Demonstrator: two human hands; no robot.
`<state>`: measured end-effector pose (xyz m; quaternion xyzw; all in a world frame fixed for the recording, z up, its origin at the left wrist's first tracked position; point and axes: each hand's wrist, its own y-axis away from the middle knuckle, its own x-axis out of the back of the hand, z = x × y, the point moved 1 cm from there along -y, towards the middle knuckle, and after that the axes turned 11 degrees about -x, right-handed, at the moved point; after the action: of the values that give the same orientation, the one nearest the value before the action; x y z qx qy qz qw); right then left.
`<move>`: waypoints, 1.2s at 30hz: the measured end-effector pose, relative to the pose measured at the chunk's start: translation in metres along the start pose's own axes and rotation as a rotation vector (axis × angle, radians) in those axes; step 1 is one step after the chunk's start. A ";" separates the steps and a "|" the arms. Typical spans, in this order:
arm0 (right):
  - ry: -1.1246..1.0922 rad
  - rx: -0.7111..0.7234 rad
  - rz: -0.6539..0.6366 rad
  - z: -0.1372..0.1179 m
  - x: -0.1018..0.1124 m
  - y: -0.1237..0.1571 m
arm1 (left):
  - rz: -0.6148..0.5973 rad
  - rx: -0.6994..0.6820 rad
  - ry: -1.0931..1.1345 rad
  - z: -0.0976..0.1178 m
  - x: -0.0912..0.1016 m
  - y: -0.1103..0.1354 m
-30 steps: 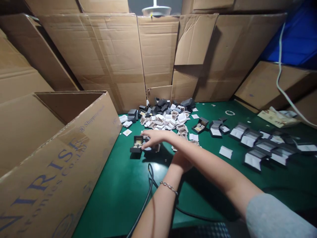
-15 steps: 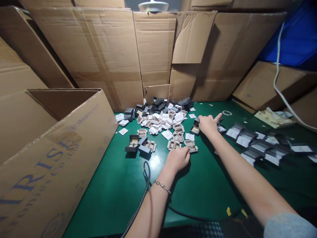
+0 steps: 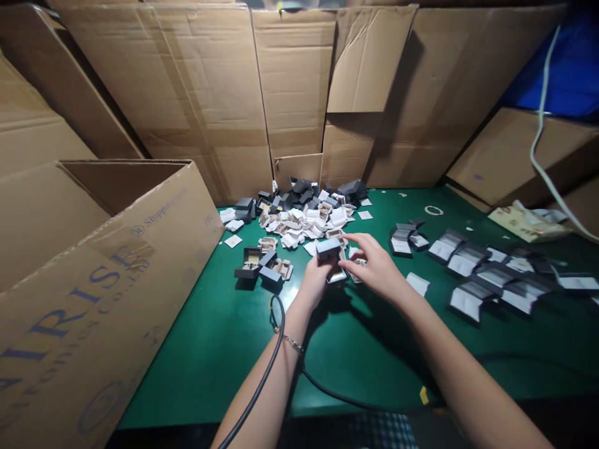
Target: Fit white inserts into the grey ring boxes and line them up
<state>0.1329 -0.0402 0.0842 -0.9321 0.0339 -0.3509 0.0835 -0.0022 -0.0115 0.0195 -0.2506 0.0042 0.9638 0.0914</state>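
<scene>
Above the green table, my left hand [image 3: 314, 279] grips a small dark box [image 3: 328, 249] with its lid raised and a pale inside showing below. Beside the box, my right hand [image 3: 374, 267] has thumb and fingers spread; whether its fingertips touch the box is hard to see. Grey-brown box inserts [image 3: 358, 270] lie partly hidden behind my right hand. To the left of my left hand are an open dark box [image 3: 248, 263] with a pale inside, a closed-looking dark box [image 3: 270, 274] and another insert [image 3: 282, 269].
A heap of white and grey inserts [image 3: 299, 226] and dark boxes [image 3: 304, 192] lies at the back. Several opened dark boxes [image 3: 496, 274] spread out on the right. A large carton [image 3: 116, 293] stands at left. A black cable [image 3: 262, 380] crosses my left forearm.
My right hand has moved left from the dark box at the right to beside my left hand. A small dark box is now lifted in my left hand, and an opened box stands at the right.
</scene>
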 end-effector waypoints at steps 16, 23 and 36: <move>0.293 0.105 -0.639 -0.007 -0.025 0.089 | 0.363 0.086 0.286 0.025 0.016 -0.007; -0.054 -0.078 -0.860 -0.005 -0.018 0.018 | 0.283 0.117 0.269 0.013 0.017 -0.010; 0.577 -0.329 -0.054 0.106 -0.018 -0.058 | 0.214 0.140 0.223 0.006 0.012 -0.006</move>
<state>0.1898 0.0334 0.0047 -0.7959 0.0877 -0.5922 -0.0904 -0.0141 -0.0028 0.0196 -0.3470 0.1081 0.9316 0.0045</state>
